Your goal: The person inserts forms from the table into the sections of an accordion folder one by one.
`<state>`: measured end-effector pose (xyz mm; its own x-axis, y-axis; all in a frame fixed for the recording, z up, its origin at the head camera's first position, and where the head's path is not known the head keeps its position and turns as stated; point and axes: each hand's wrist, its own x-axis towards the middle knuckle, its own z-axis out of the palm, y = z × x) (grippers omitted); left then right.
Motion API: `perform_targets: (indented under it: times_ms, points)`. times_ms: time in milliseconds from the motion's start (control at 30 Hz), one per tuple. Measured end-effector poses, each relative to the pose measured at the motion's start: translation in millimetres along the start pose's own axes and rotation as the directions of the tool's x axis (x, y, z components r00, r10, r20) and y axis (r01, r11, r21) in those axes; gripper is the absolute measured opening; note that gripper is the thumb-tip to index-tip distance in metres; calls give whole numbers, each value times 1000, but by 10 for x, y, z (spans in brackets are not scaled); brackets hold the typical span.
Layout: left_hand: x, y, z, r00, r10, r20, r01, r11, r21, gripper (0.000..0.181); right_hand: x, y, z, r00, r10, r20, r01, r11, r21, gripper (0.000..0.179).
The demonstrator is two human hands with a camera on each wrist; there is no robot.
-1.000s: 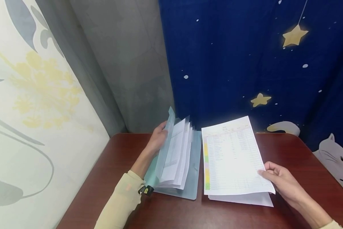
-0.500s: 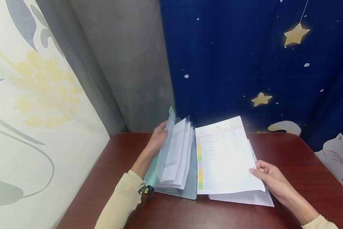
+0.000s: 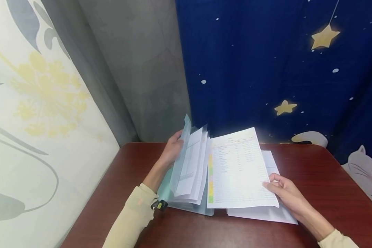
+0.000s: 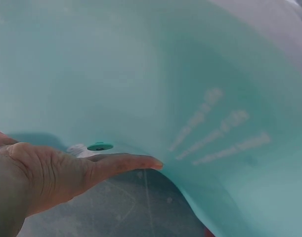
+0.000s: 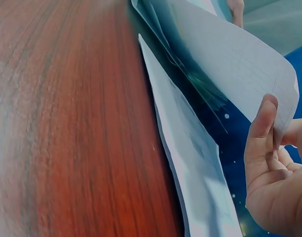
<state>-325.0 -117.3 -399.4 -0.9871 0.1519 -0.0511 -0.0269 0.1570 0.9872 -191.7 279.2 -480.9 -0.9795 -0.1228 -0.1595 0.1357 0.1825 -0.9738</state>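
A pale blue-green plastic folder (image 3: 181, 165) stands partly open on the table, with several clear sleeves and white papers (image 3: 193, 168) between its covers. My left hand (image 3: 173, 148) holds its raised cover near the far edge; in the left wrist view the thumb lies along the cover and finger shapes show through the plastic. My right hand (image 3: 283, 193) pinches a printed paper sheet (image 3: 238, 175) by its right edge. That sheet has a table with a coloured strip down its left side, and its left edge meets the folder's sleeves. Under it, more white paper (image 3: 266, 213) lies on the table.
The dark red wooden table (image 3: 192, 230) has its far edge against a grey curtain (image 3: 142, 69) and a blue star-patterned curtain (image 3: 235, 69). A pale patterned wall or cloth (image 3: 49, 120) rises at the left. A black device (image 3: 159, 205) sits at the left wrist.
My right hand has moved left with the printed sheet, bringing its left edge to the folder's sleeves and uncovering more of the paper beneath. The left hand stays on the cover.
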Motion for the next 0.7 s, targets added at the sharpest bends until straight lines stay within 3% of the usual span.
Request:
perform_targets:
  times_ms: [400,700]
  points:
    - [8,24,22,1000,-3,-7,3,1000,20,55,96,-33,242,995,46,-92,-44,999,25,31]
    - [-8,21,22,1000,-6,-3,6,1000,15,55,153,-37,468,997,36,-65,-32,998,55,25]
